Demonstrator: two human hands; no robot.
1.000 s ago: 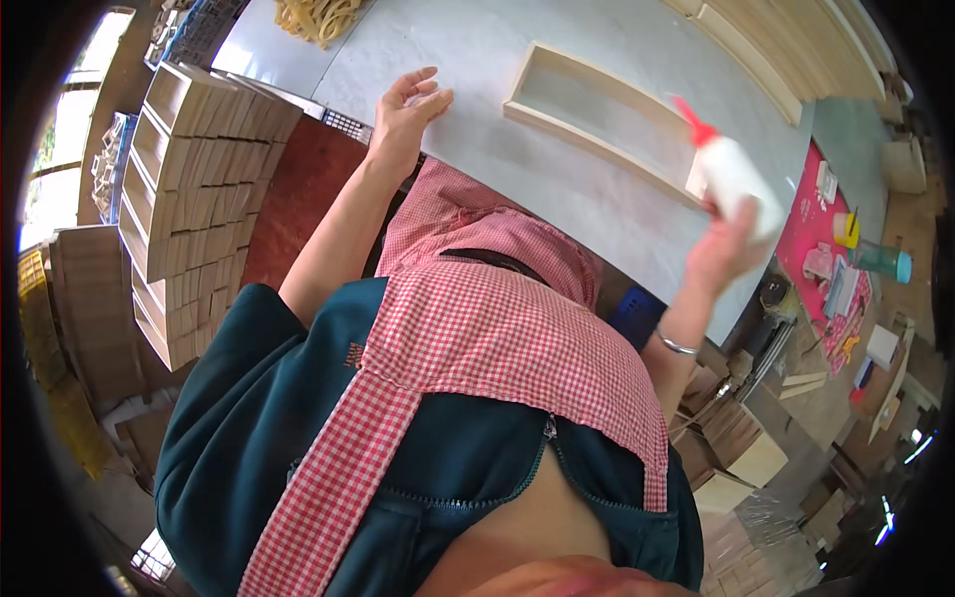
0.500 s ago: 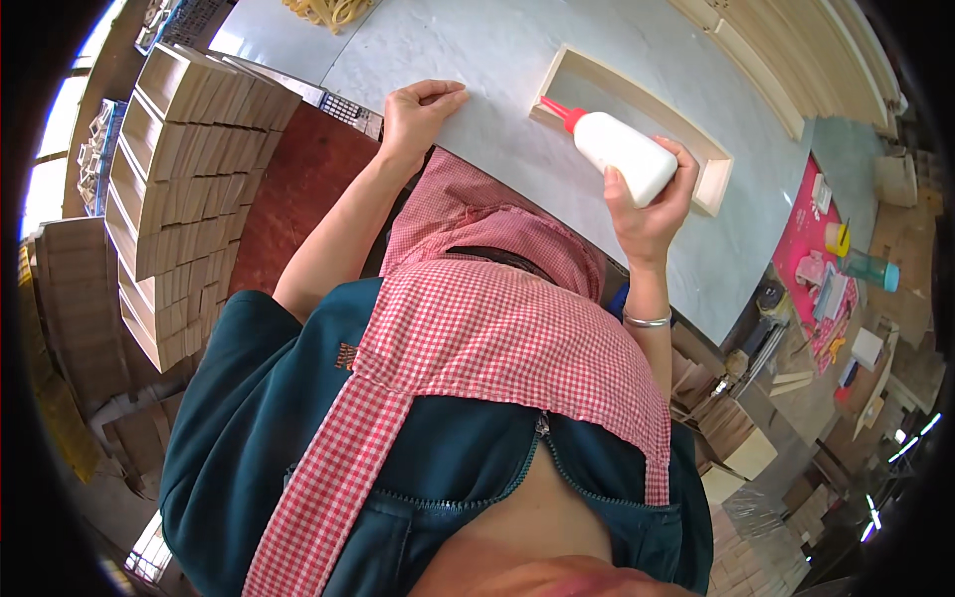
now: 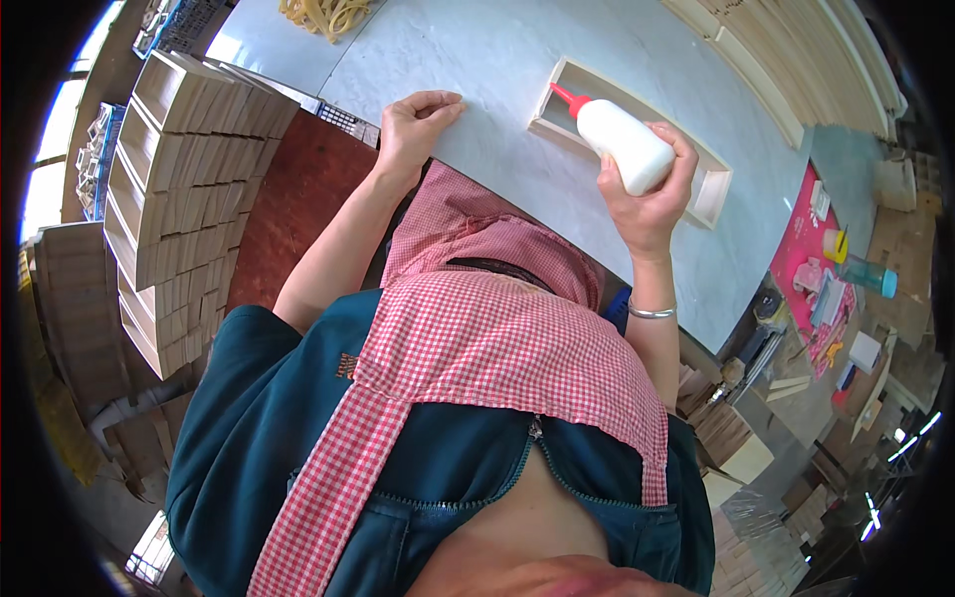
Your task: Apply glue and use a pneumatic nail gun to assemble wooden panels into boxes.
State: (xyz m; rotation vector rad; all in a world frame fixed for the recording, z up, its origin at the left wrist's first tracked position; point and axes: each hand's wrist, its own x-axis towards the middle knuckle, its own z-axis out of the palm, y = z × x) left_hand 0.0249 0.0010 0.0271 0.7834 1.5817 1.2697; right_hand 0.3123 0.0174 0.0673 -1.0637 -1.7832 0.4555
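Observation:
My right hand (image 3: 652,194) is wrapped round a white squeeze bottle (image 3: 625,144) with a red nozzle. The bottle is tilted, and its tip sits over the left end of a shallow wooden box frame (image 3: 652,95) on the table. Part of the frame's near side is hidden behind the bottle and hand. To the left, my left hand (image 3: 413,129) hovers by the table's near edge, thumb and fingertips pinched together. Whatever lies between those fingertips, if anything, is too small to make out.
Stacked wooden trays (image 3: 199,179) rise at my left. Tan rubber bands (image 3: 326,12) lie at the table's far left. Long wooden strips (image 3: 796,60) stand along the far right side. A bluish bottle (image 3: 867,274) is on a surface at right.
The squeeze bottle's nozzle has shifted slightly away from me and to the right, at the frame's left end. My left hand stays pinched in nearly the same spot.

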